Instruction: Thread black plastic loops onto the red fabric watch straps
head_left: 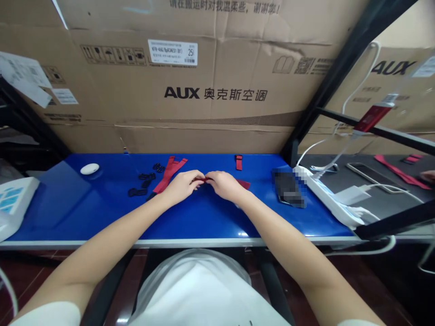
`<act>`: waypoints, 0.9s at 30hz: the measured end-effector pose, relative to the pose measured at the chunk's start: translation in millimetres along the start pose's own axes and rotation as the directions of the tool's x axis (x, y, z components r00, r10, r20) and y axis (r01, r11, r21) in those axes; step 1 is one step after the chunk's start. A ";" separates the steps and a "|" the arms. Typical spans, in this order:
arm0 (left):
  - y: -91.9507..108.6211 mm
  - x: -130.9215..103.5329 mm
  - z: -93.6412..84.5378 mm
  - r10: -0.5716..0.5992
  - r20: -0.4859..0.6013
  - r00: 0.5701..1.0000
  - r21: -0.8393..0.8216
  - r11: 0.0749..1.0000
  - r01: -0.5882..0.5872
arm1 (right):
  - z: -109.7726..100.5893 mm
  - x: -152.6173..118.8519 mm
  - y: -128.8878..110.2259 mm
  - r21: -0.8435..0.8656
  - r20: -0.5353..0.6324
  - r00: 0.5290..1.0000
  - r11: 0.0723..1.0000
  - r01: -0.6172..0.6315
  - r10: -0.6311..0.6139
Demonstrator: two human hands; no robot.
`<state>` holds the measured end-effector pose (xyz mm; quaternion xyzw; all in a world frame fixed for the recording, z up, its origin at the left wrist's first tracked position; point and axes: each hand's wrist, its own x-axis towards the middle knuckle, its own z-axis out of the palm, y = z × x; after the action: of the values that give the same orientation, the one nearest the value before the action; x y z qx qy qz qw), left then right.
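My left hand (185, 184) and my right hand (224, 184) meet over the middle of the blue table. Both pinch a red webbing strap (244, 184), whose tail shows to the right of my right hand; the fingers hide most of the part between them. Just left of my left hand lie several more red straps (166, 174). Beside those are small black plastic buckles (137, 192), in a loose group. Behind my right hand, a short red strap with a black buckle (239, 162) rests near the back of the table.
A blurred-out dark phone-like object (288, 188) and a white power strip (329, 199) are to the right. A white oval object (89, 169) lies at left. Cardboard boxes (217, 68) back the table (102, 217). Another person's hand (428, 175) shows at far right.
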<state>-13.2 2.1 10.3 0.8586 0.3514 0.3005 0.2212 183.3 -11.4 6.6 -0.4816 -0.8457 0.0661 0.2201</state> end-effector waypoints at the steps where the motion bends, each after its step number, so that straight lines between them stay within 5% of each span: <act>1: 0.9 1.4 -1.7 0.015 0.002 1.000 0.035 0.999 -0.015 | 2.8 0.0 -3.5 0.026 0.002 1.000 1.000 0.005 -0.005; 4: -7.3 2.4 -24.1 0.020 -0.094 0.995 0.302 0.953 0.010 | 6.5 -2.0 -4.6 0.049 -0.004 1.000 0.998 -0.031 0.031; 7: -33.1 -5.7 -60.1 -0.152 -0.200 0.968 0.603 0.759 0.244 | 4.9 -4.8 4.5 0.012 0.020 0.993 0.993 -0.115 0.115; 10: -65.4 -17.9 -84.1 -0.447 -0.251 0.859 0.705 0.523 0.479 | 3.1 -5.2 14.3 -0.015 0.033 0.983 0.984 -0.178 0.178; 13: -86.4 -23.6 -87.0 -0.631 -0.122 0.766 0.715 0.479 0.509 | 3.0 -4.0 17.8 -0.015 0.019 0.979 0.980 -0.201 0.201; 19: -77.0 -21.0 -78.1 -0.590 -0.063 0.805 0.771 0.484 0.414 | 1.6 -4.5 12.7 0.021 0.016 0.980 0.979 -0.200 0.200; 27: -57.1 -17.7 -77.6 -0.552 -0.196 0.810 0.726 0.474 0.499 | -0.6 -7.2 11.6 0.074 0.005 0.982 0.980 -0.186 0.186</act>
<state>-102.3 39.7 26.1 0.7297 0.6809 0.0175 -0.0601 195.8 -11.4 1.2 -0.5502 -0.7937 0.1173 0.2315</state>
